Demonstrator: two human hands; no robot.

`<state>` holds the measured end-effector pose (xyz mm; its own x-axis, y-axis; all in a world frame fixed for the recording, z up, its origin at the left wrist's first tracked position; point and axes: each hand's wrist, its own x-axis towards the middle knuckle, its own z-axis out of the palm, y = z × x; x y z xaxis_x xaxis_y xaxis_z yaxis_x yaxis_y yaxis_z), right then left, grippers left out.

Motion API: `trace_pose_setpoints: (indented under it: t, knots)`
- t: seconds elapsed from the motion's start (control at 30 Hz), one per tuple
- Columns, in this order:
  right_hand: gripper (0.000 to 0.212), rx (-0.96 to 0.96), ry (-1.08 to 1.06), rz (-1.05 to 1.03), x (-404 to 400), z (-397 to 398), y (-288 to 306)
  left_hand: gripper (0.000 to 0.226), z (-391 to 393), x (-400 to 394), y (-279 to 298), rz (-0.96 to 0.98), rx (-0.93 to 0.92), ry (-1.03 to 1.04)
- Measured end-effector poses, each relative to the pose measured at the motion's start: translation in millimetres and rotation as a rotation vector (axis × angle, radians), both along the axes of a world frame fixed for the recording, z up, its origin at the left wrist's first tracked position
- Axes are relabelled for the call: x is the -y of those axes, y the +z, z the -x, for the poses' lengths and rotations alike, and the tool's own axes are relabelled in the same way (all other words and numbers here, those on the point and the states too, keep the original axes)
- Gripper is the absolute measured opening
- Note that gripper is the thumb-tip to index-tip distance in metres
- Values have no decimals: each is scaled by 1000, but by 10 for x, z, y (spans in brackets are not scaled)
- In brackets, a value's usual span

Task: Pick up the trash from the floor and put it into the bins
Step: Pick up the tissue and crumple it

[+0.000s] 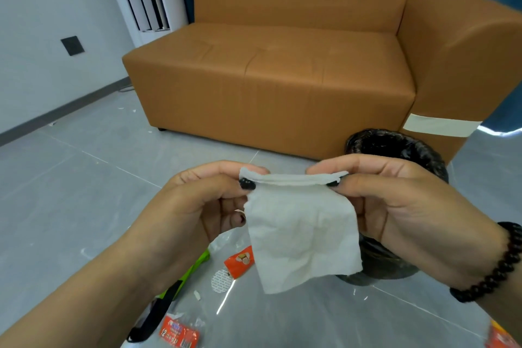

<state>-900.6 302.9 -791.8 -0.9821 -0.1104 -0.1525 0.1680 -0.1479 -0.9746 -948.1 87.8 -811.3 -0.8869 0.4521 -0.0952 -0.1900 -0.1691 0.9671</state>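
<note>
Right now the orange sofa [282, 73] fills the far side of the room, and everything you need sits in front of it on the grey floor [70, 192]. Just in front of the sofa's armrest end stands the bin [401, 150], lined with a black bag, its mouth open and partly hidden behind your right hand [401, 206]. You hold a white tissue [302, 234] stretched between both hands, in front of the sofa and just beside the bin's rim: your left hand [203, 206] pinches its upper left corner between thumb and fingers, and your right hand pinches the upper right corner the same way, so the sheet hangs down flat with its top edge folded over. So this piece is off the floor but not yet in the bin; it looks like one short move to the right and a release would finish it. Much is left, as far as you can see: nearer to you than the sofa lie a green and black wrapper [180, 285], an orange snack packet [240, 263] with a round white seal [221, 280] touching it, a red packet [178, 332] at the bottom edge, another orange scrap [502, 336] at the bottom right corner, and small white bits scattered about.
</note>
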Motion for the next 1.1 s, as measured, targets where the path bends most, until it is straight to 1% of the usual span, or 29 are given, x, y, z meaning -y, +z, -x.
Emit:
trace_pose_setpoints:
  t: [0.17,0.2,0.3,0.37,0.43,0.57,0.67,0.73,0.8,0.87,0.97,1.03,1.1]
  knots:
    - [23,37,-12,-63,-12,43,-67,36,18,-18,-7,96,-113,7]
    - [21,33,-19,-102,-1,41,-60,36,15,-27,-11,111,-127,20]
    - [36,19,-40,-190,54,16,-45,28,-4,-60,-36,177,-181,72]
    - [32,19,-61,-226,97,1,-51,23,-11,-80,-46,196,-197,104]
    - [22,10,-94,-259,106,0,-68,27,-14,-90,-50,183,-181,131]
    - [32,11,-144,-239,75,13,-81,43,-39,-120,-45,192,-144,126]
    - [26,14,-171,-264,-44,82,-70,36,-43,-134,-52,249,-143,119]
    - [18,13,-275,-334,-213,185,-87,30,-35,-127,-64,273,-127,124]
    - [18,67,-415,-367,-425,315,-143,27,-21,-118,-81,286,-105,127]
    - [20,172,-528,-340,-608,449,-250,25,-18,-107,-98,301,-81,127]
    - [15,297,-637,-297,-820,613,-453,24,-9,-97,-147,345,-60,103]
    - [10,372,-650,-386,-942,706,-639,24,15,-97,-180,377,-49,88]
    - [13,428,-598,-569,-1047,768,-844,21,63,-98,-222,408,-29,97]
